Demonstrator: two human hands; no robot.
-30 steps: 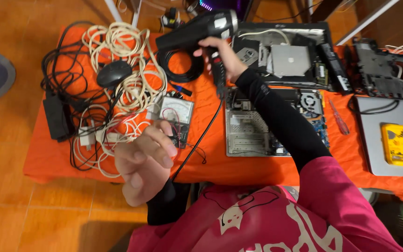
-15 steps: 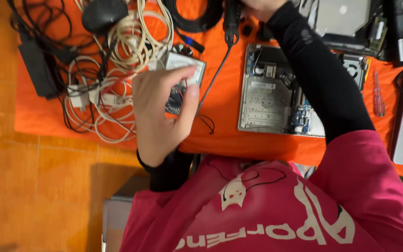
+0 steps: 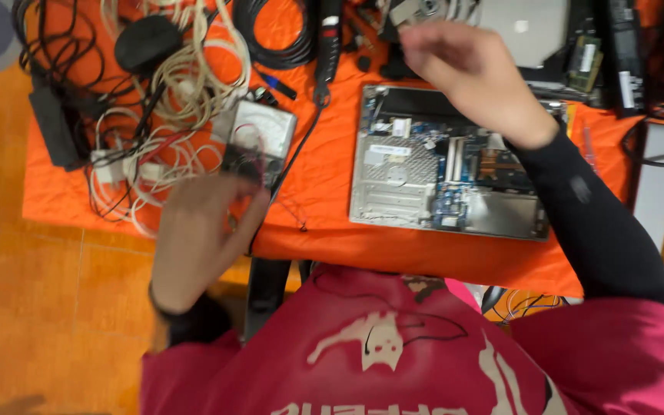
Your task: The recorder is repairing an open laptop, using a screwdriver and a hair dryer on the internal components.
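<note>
Fingers of the left hand [image 3: 197, 234] curl loosely toward the meter [image 3: 259, 142], a grey box with a dial face lying flat on the orange counter [image 3: 324, 192] just beside a tangle of white cables [image 3: 186, 84]. Motion blur hides whether the fingertips touch its near edge; they grip nothing that shows. The right hand [image 3: 474, 77] hangs above the far end of the opened laptop [image 3: 447, 173], fingers bent and slack, holding nothing. That laptop lies bottom-up with its board exposed, probably so the parts can be reached. A black tool handle [image 3: 328, 46] rests beyond the meter, its cord trailing toward the counter edge. Both forearms wear black sleeves, the right stretched forward, the left bent close.
</note>
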